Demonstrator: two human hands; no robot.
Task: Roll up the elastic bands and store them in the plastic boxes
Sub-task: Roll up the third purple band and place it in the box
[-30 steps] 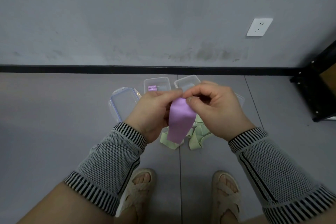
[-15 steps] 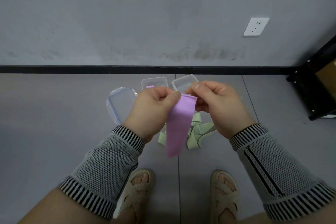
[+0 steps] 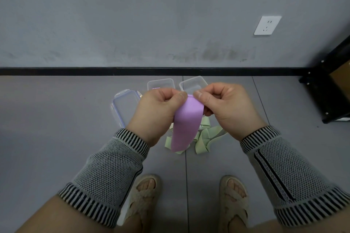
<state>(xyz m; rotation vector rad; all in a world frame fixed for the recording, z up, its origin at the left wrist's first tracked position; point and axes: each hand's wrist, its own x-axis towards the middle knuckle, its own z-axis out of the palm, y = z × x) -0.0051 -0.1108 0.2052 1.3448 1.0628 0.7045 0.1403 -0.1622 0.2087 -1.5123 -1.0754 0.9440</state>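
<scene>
While both hands, left (image 3: 157, 111) and right (image 3: 225, 108), pinched the purple band's (image 3: 186, 125) top edge, rolling had barely begun; tight, even turns seemed needed next.

Soft, even light fills the scene, moderately bright, with no single source to pick out. Shadows are faint: only a weak, diffuse darkening on the floor (image 3: 56, 119) under the sandals (image 3: 144, 200). The grey wall (image 3: 132, 15) is flatly lit, smudges near its base plainly readable. No glare, though the clear plastic boxes (image 3: 193, 83) show pale highlights on their rims. Focus is sharp in the middle. Wide-angle distortion stretches the sleeves (image 3: 109, 172) toward the bottom corners, where detail softens slightly, and tilts the wall socket (image 3: 267, 25).
</scene>
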